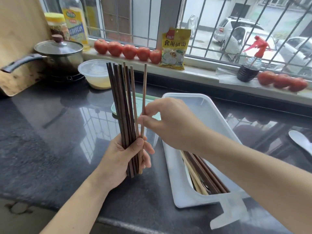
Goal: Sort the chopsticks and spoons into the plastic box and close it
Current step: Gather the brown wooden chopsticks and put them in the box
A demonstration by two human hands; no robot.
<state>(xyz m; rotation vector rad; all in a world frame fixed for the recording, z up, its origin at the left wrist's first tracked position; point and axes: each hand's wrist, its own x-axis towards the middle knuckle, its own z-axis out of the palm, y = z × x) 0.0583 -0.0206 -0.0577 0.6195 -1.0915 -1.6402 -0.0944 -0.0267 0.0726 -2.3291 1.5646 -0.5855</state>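
left hand [125, 159] is wrapped around the bottom of a bundle of dark wooden chopsticks [122, 105], holding them upright over the black worktop [50, 124], tips fanning out a bit toward 12 o'clock. right hand [168, 122] comes in from 4 o'clock and pinches one lighter brown chopstick [143, 102] between thumb and fingertips, about halfway up its length. that stick stands at the 3 o'clock edge of the bundle, and its lower end is still tucked in the left hand's grip.

the white plastic box [199, 105] sits open on the worktop just at 3 o'clock of the hands, running lengthwise from near to far. its near end already has a mix in it: dark chopsticks [206, 174] plus a few pale ones [192, 174], partly hidden under the right forearm. a clear latch tab [231, 210] sticks off the box's near end.

a pale green lid [138, 105] lies flat behind the bundle. a white spoon [300, 141] lies on the worktop at far 3 o'clock, well apart from the box. up at 11 o'clock there's a lidded saucepan [59, 54] and a plastic bowl [96, 73], and tomatoes [128, 50] lined up on the windowsill.
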